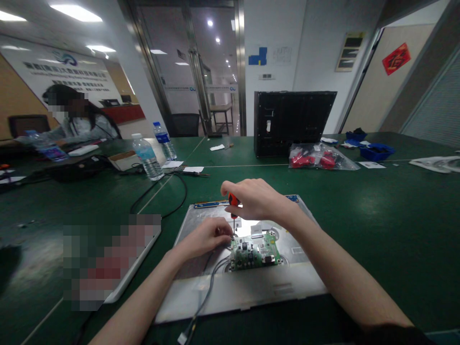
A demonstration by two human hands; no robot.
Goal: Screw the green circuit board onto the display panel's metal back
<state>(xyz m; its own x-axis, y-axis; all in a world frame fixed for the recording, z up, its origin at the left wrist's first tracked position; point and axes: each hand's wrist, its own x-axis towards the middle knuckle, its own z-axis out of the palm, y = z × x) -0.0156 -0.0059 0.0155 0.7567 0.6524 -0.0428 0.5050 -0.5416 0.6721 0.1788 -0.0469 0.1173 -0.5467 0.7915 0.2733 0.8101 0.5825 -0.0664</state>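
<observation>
My right hand point(257, 197) is wrapped round the handle of a red-and-black screwdriver point(233, 199). The screwdriver stands upright, its thin shaft pointing down at the upper left corner of a green circuit board point(255, 251). Close beside the tip, my left hand point(212, 235) has its fingers curled and pinched at that same corner; what lies between them is hidden. The board rests on the back of a silver display panel point(302, 275), which lies flat on the table. A bundle of grey cables point(208, 292) runs from the board's left side to a white connector near the panel's front edge.
On the green table point(377, 230) are a pixelated red and white object point(118, 263), water bottles point(148, 158), a black cable point(183, 199), a black monitor housing point(293, 122), a clear bag with red parts point(319, 158) and blue trays point(376, 152). Another person point(82, 115) sits at the far left.
</observation>
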